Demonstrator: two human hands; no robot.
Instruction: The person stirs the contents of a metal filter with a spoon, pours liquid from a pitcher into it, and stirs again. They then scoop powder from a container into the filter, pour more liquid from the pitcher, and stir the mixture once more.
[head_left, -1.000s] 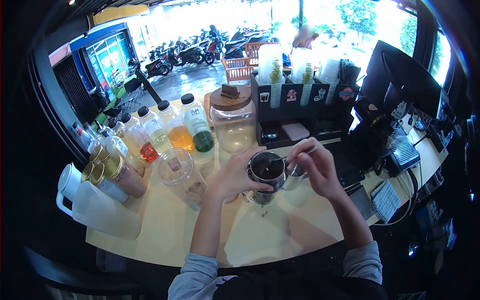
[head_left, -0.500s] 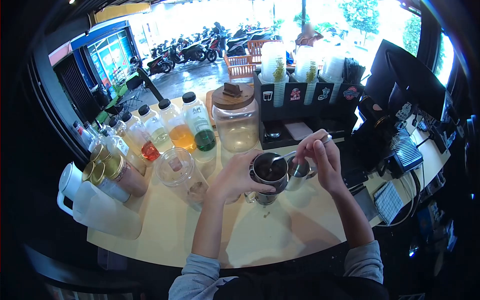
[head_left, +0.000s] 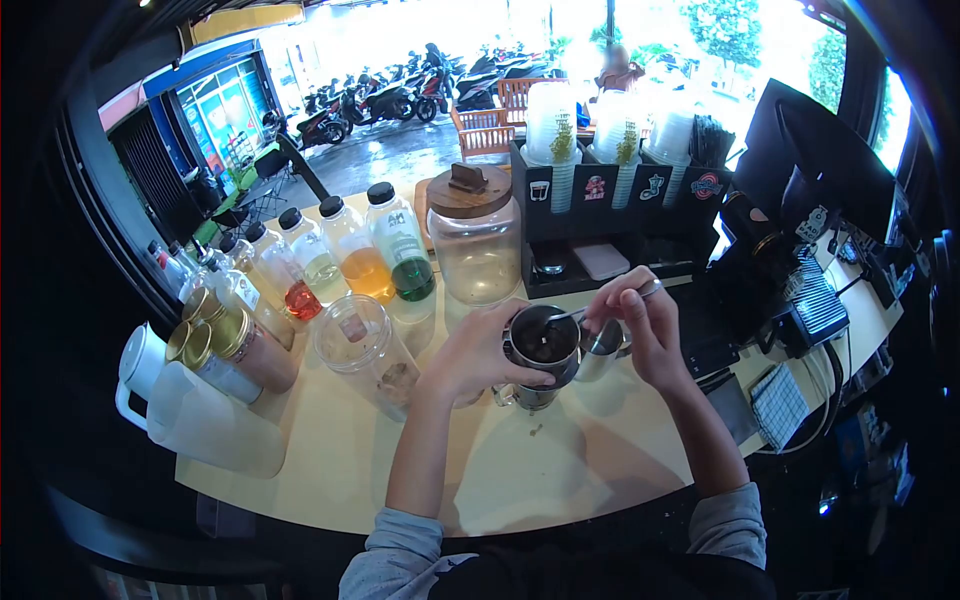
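Note:
My left hand (head_left: 468, 352) is wrapped around a metal drip filter (head_left: 548, 352) with dark contents, thumb across its near side. The filter sits on a small glass mug (head_left: 534, 398), whose handle shows at the left. In my right hand (head_left: 645, 325), pinched between thumb and fingers, is a thin metal spoon (head_left: 566, 316). Its lower end reaches into the filter, where the bowl is hidden. Just right of the filter, partly behind my right hand, stands a metal pitcher (head_left: 600, 362). A clear lidded plastic jar (head_left: 360, 345) with a little brown material stands left of my left hand.
Bottles of coloured syrup (head_left: 410, 255) line the back left, beside a large wooden-lidded jar (head_left: 478, 240). White pitchers (head_left: 205, 415) stand at the left edge. A black cup organiser (head_left: 620, 235) is behind; a checked cloth (head_left: 778, 405) and a machine (head_left: 815, 300) are at right.
My right hand has tilted and lowered slightly, with the spoon at a flatter angle in the filter. My left hand keeps its hold; the whole view has shifted very slightly.

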